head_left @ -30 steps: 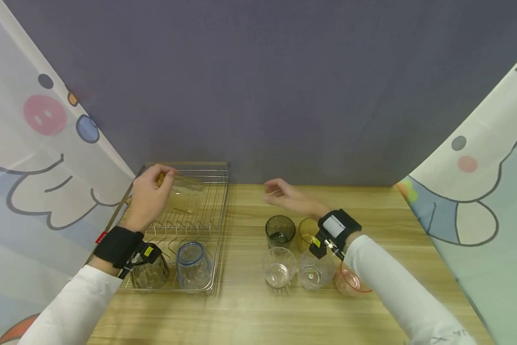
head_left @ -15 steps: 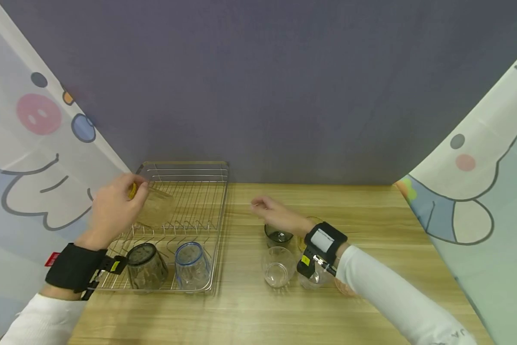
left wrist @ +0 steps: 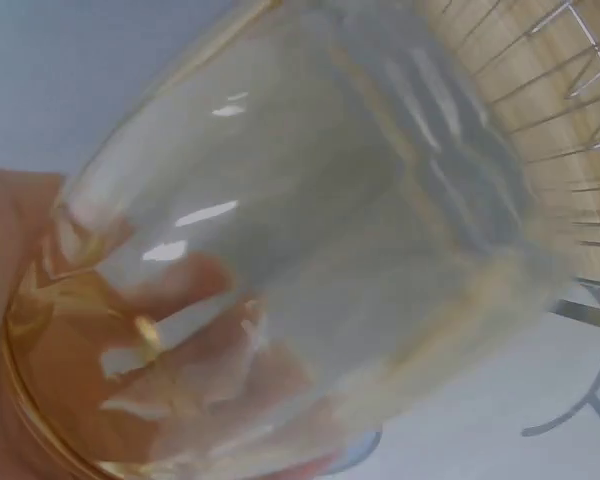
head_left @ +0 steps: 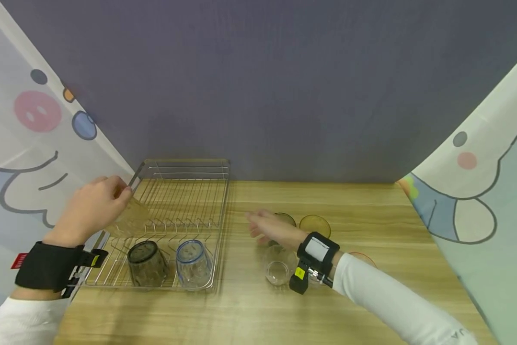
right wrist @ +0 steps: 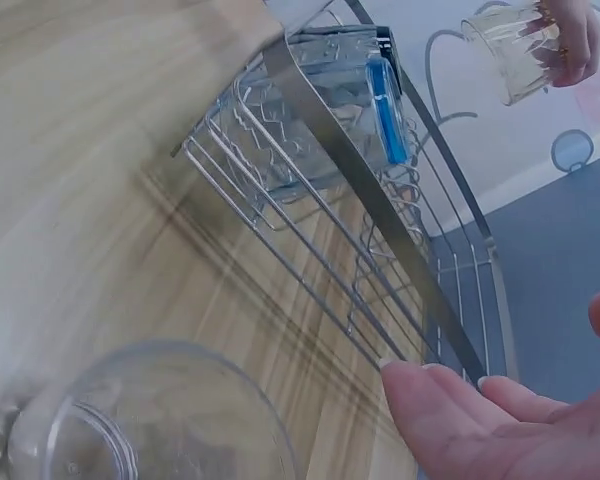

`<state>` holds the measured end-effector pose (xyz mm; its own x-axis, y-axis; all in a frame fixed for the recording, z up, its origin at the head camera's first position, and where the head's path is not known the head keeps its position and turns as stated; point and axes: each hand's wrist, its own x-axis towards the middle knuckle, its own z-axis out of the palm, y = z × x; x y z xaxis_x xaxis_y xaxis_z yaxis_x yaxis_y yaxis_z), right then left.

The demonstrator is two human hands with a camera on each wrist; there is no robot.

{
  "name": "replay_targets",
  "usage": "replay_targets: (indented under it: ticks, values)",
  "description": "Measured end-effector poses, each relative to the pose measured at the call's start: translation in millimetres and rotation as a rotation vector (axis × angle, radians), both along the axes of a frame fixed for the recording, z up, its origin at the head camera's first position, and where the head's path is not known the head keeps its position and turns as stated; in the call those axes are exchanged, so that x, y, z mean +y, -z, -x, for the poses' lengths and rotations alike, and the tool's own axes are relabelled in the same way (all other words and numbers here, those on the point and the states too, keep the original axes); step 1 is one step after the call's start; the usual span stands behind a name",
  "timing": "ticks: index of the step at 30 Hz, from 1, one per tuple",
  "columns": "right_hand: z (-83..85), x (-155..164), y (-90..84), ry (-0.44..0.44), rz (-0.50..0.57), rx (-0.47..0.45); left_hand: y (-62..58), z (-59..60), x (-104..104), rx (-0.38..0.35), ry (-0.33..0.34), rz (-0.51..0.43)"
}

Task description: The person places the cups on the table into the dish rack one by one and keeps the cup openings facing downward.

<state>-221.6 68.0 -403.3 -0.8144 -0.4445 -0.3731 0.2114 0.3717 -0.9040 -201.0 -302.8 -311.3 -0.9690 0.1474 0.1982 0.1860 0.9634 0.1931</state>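
My left hand (head_left: 95, 206) grips a pale amber drinking glass (head_left: 131, 219) by its rim end, over the left side of the wire dish rack (head_left: 222, 211). In the left wrist view the glass (left wrist: 320, 200) fills most of the picture, tilted, with fingers showing through its wall. My right hand (head_left: 277, 229) hovers palm inward with loosely bent fingers, holding nothing. It partly hides a smoky grey glass (head_left: 286, 218) and is close above a clear glass (head_left: 280, 267). Fingers (right wrist: 430, 415) of that hand show at the lower right of the right wrist view.
In the rack's front part stand an upside-down dark grey glass (head_left: 147, 264) and a blue-rimmed glass (head_left: 193, 263). Right of the rack, a yellow glass (head_left: 315, 225) and a red-rimmed glass (head_left: 363, 258) stand on the wooden table (head_left: 249, 311). A grey panel (head_left: 258, 96) rises behind.
My left hand has moved left and toward me with the amber glass, from over the rack's back to its left side. My right hand has come lower and slightly left, toward the smoky glass.
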Motion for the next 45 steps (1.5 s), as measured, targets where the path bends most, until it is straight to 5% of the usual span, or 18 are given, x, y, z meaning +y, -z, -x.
replay_targets:
  ticks: [22,40,45]
  values:
    - [-14.7,-25.7,36.6,-0.027,-0.033,-0.102,28.8,-9.2,-30.6,-0.456,-0.013,0.055]
    - [-19.5,-27.5,47.2,-0.031,0.030,-0.129,35.9,-20.0,-45.7,-0.470,-0.064,0.066]
    - [-20.6,-28.4,47.7,-0.047,0.039,-0.140,47.0,-23.9,-51.0,-0.455,-0.059,0.103]
